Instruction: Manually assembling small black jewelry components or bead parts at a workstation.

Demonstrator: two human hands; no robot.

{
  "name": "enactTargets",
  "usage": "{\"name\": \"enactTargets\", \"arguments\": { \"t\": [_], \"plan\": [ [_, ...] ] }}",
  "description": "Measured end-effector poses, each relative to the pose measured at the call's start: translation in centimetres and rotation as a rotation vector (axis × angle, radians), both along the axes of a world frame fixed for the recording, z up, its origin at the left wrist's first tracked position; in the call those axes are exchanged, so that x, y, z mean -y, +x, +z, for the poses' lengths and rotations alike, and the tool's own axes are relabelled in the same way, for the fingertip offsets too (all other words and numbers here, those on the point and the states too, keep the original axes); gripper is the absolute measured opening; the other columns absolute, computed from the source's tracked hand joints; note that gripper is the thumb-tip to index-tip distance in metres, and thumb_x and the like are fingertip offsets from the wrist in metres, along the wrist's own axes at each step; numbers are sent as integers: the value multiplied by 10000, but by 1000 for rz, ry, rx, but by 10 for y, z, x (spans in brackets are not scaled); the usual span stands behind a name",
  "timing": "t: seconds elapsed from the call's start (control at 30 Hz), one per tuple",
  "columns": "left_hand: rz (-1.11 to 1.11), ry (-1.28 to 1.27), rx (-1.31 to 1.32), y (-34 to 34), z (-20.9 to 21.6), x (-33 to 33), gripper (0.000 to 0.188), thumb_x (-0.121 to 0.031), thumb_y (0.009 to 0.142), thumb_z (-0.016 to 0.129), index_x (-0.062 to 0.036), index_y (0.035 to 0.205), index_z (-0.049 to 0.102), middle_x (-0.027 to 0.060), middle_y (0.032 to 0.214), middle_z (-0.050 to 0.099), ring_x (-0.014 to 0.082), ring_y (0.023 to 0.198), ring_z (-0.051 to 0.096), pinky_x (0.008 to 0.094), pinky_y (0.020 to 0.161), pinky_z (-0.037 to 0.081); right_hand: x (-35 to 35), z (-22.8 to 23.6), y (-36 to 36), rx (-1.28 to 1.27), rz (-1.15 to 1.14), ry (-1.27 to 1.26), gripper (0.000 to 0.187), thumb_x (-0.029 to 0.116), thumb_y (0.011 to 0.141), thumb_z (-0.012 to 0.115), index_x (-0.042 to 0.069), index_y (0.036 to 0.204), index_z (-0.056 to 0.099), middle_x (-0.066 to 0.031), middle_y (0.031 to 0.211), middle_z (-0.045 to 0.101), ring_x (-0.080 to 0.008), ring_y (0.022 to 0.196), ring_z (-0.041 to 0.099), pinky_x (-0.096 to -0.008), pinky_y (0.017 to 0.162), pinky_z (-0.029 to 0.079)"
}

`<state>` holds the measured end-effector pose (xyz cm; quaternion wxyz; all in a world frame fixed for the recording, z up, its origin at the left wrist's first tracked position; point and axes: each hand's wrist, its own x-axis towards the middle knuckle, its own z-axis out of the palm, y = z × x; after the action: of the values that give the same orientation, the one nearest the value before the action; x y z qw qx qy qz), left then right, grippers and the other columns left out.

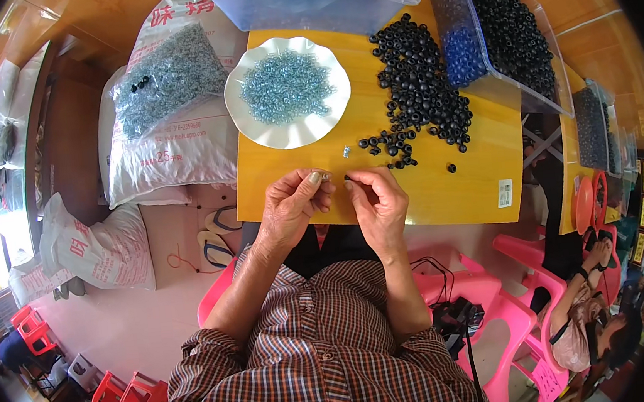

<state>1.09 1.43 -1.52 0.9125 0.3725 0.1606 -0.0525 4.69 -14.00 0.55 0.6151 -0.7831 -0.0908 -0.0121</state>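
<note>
Left hand (291, 202): fingers pinched together over a small pale piece (326, 176), too small to identify. Right hand (378, 198): thumb and forefinger closed on a small dark piece (348, 177), probably a black bead. The hands are near each other, the two pieces apart, at the near side of the yellow surface (446, 203).

Stock: clear beads (285, 87) heaped in a white scalloped plate (292, 135) beyond the left hand; round black beads (420, 75) spread loose beyond the right. Between them and nearer the hands, a tiny clear cluster (346, 152); loose or joined, cannot tell.

Progress (judged): one piece in hand on each side; nothing plainly finished shows. Plate and spread look largely unused, so most handling seems left.
</note>
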Motion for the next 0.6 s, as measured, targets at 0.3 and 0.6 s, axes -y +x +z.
{"name": "enactTargets", "arguments": {
  "t": [0.3,0.6],
  "plan": [
    [-12,-35,38,-1,0,-1,178,-62,925,585,12,1078,636,104,917,680,139,735,623,259,672,509,-4,-13,1,230,-22,-267,153,-72,766,690,-2,897,652,-90,871,631,-184,745,634,-279,642,509],
    [-6,-32,74,-1,-4,1,193,-2,907,582,21,1092,631,119,947,684,157,769,639,266,697,522,-5,-17,0,247,-92,-297,143,-14,759,699,49,872,638,-72,838,595,-242,689,623,-325,575,503]
  ]
}}
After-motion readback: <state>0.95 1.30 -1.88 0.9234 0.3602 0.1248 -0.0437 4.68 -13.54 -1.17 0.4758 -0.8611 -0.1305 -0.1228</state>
